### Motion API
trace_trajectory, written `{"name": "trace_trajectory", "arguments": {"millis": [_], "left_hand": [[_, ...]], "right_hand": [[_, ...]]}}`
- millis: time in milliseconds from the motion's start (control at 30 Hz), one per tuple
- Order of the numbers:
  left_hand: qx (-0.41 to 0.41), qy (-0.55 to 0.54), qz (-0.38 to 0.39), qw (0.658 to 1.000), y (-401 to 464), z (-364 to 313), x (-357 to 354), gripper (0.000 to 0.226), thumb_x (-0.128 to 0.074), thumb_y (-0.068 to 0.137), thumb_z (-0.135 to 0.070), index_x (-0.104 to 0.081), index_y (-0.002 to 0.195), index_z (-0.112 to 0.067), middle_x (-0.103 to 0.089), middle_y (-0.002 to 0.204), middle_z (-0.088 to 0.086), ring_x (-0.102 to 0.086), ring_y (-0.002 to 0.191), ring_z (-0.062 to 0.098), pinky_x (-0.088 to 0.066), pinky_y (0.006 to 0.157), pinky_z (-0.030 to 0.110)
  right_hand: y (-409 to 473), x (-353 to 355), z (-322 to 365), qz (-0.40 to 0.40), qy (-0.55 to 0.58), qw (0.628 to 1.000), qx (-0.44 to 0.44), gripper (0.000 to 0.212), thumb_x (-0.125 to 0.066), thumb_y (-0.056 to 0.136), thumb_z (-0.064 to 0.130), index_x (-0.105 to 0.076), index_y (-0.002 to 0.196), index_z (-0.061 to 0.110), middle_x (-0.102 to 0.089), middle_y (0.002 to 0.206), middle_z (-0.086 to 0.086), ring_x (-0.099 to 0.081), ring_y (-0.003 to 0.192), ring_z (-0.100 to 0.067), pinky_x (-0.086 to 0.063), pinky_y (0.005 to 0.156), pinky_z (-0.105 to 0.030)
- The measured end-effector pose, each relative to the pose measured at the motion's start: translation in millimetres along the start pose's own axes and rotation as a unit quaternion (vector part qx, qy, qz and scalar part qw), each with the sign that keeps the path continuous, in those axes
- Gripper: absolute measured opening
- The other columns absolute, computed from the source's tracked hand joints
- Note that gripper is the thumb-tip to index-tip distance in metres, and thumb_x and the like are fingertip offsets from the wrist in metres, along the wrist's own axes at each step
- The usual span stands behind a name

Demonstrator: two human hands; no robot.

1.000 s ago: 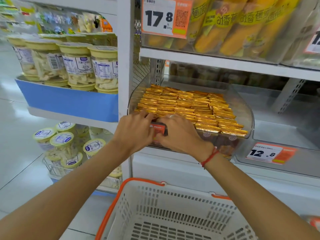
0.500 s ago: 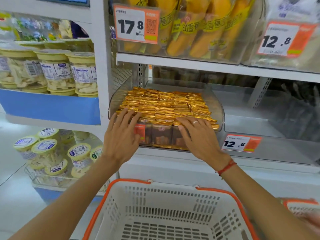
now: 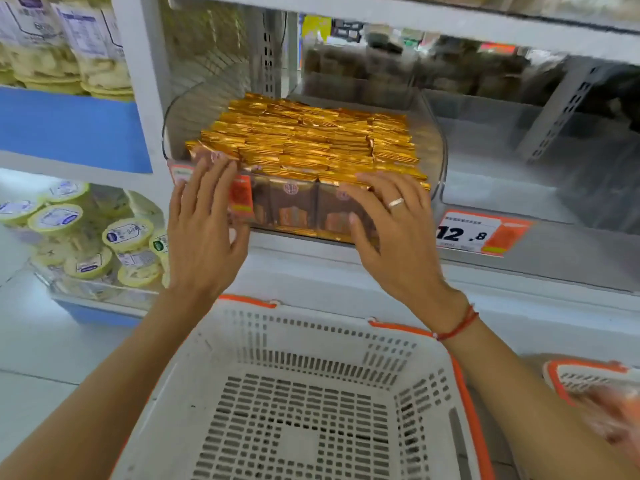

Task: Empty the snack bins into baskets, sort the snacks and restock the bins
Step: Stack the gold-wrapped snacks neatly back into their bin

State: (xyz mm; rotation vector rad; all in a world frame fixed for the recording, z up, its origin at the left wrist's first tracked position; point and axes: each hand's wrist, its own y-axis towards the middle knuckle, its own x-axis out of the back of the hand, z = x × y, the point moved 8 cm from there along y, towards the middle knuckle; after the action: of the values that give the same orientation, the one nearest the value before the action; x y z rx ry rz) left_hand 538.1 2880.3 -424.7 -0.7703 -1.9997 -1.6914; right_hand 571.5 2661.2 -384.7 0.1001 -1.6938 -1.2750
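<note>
The clear snack bin (image 3: 434, 133) sits on the white shelf (image 3: 346, 268) and serves as the reference point. It is filled with gold-wrapped snack packets (image 3: 311, 140) standing in tight rows, with brown packet faces showing through its front wall. The left hand (image 3: 204, 230) lies against the front left corner of the bin, fingers straight and slightly spread, fingertips touching the top edge of the front row of packets; it grips nothing. The right hand (image 3: 391, 230) lies against the front right part of the bin, fingers extended over the rim and resting on the packets, thumb pressed to the front wall; it also holds nothing. A ring is visible on one finger of the right hand, and a red cord bracelet (image 3: 457, 323) circles the right wrist. Directly below and in front of the bin stands a white basket (image 3: 304, 410) with an orange rim. A second basket (image 3: 585, 375) of the same type is partly visible to the lower right of the bin. A price tag (image 3: 481, 233) reading 12.8 is fixed to the shelf edge just right of the bin. Lidded tubs (image 3: 86, 233) are stacked to the lower left of the bin.
</note>
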Motion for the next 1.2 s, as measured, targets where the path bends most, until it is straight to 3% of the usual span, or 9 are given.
{"name": "trace_trajectory", "arguments": {"millis": [133, 233, 433, 567, 767, 900, 1000, 1133, 1200], "left_hand": [[0.051, -0.016, 0.007, 0.999, -64, -8, 0, 0.066, -0.051, 0.084, -0.014, -0.034, 0.147, -0.003, -0.035, 0.153, 0.014, -0.031, 0.141, 0.032, -0.022, 0.116, 0.045], [0.082, 0.010, 0.070, 0.994, -130, 1, -9, 0.064, -0.060, 0.083, -0.006, -0.039, 0.143, -0.003, -0.041, 0.148, 0.016, -0.036, 0.135, 0.036, -0.028, 0.111, 0.049], [0.210, 0.094, 0.229, 0.946, -242, 57, 1, 0.063, -0.060, 0.089, -0.007, -0.034, 0.147, -0.004, -0.034, 0.153, 0.019, -0.029, 0.140, 0.043, -0.027, 0.111, 0.056], [0.276, 0.109, 0.298, 0.907, -280, 76, 11, 0.059, -0.050, 0.097, -0.012, -0.023, 0.150, -0.008, -0.031, 0.151, 0.020, -0.041, 0.126, 0.046, -0.040, 0.095, 0.058], [0.274, 0.097, 0.292, 0.911, -286, 89, 19, 0.073, -0.045, 0.087, 0.008, -0.023, 0.150, -0.023, -0.040, 0.131, 0.019, -0.056, 0.088, 0.044, -0.039, 0.062, 0.049], [0.269, 0.086, 0.287, 0.915, -288, 113, 32, 0.072, -0.046, 0.088, 0.006, -0.024, 0.149, -0.026, -0.041, 0.128, 0.017, -0.056, 0.073, 0.041, -0.038, 0.057, 0.044], [0.295, 0.108, 0.284, 0.906, -293, 151, 51, 0.068, -0.044, 0.090, 0.004, -0.025, 0.149, -0.025, -0.041, 0.130, 0.016, -0.057, 0.076, 0.043, -0.036, 0.059, 0.045], [0.345, 0.127, 0.277, 0.887, -295, 208, 75, 0.059, -0.037, 0.096, -0.005, -0.026, 0.148, -0.030, -0.040, 0.134, 0.015, -0.057, 0.081, 0.046, -0.039, 0.067, 0.049], [0.356, 0.135, 0.279, 0.882, -293, 226, 79, 0.053, -0.034, 0.098, -0.009, -0.027, 0.148, -0.028, -0.040, 0.134, 0.016, -0.057, 0.086, 0.048, -0.041, 0.072, 0.054]], "right_hand": [[-91, 10, -22, 0.020, 0.036, 0.997, -0.064, 0.028, -0.052, 0.093, 0.013, -0.066, 0.118, 0.012, -0.060, 0.126, -0.008, -0.048, 0.119, -0.028, -0.033, 0.105, -0.035], [-185, 4, -57, 0.099, 0.022, 0.977, -0.186, 0.036, -0.050, 0.090, 0.017, -0.061, 0.124, 0.015, -0.056, 0.130, -0.008, -0.042, 0.123, -0.028, -0.040, 0.103, -0.046], [-350, 4, -62, 0.252, 0.048, 0.874, -0.413, 0.064, -0.051, 0.094, 0.012, -0.021, 0.150, 0.009, -0.033, 0.149, -0.017, -0.037, 0.131, -0.037, -0.040, 0.103, -0.054], [-362, 20, -49, 0.232, 0.086, 0.834, -0.494, 0.057, -0.043, 0.101, 0.015, -0.017, 0.152, 0.011, -0.042, 0.141, -0.021, -0.046, 0.122, -0.037, -0.044, 0.091, -0.043], [-352, 28, -44, 0.213, 0.153, 0.830, -0.492, 0.047, -0.041, 0.096, 0.034, -0.035, 0.141, 0.021, -0.057, 0.108, -0.001, -0.060, 0.082, -0.012, -0.045, 0.066, -0.026], [-335, 14, -21, 0.216, 0.185, 0.822, -0.493, 0.025, -0.041, 0.103, 0.025, -0.042, 0.128, 0.024, -0.059, 0.096, 0.000, -0.058, 0.070, -0.006, -0.045, 0.058, -0.025], [-319, -16, 1, 0.216, 0.173, 0.837, -0.472, 0.034, -0.040, 0.102, 0.017, -0.039, 0.136, 0.020, -0.055, 0.100, 0.013, -0.056, 0.075, 0.004, -0.042, 0.061, -0.015], [-306, -63, 31, 0.232, 0.161, 0.842, -0.460, 0.040, -0.038, 0.101, 0.021, -0.031, 0.140, 0.025, -0.061, 0.112, -0.004, -0.064, 0.079, -0.016, -0.057, 0.064, -0.041], [-300, -79, 44, 0.246, 0.150, 0.839, -0.461, 0.045, -0.037, 0.101, 0.022, -0.025, 0.145, 0.022, -0.057, 0.119, -0.011, -0.061, 0.078, -0.022, -0.055, 0.066, -0.044]]}}
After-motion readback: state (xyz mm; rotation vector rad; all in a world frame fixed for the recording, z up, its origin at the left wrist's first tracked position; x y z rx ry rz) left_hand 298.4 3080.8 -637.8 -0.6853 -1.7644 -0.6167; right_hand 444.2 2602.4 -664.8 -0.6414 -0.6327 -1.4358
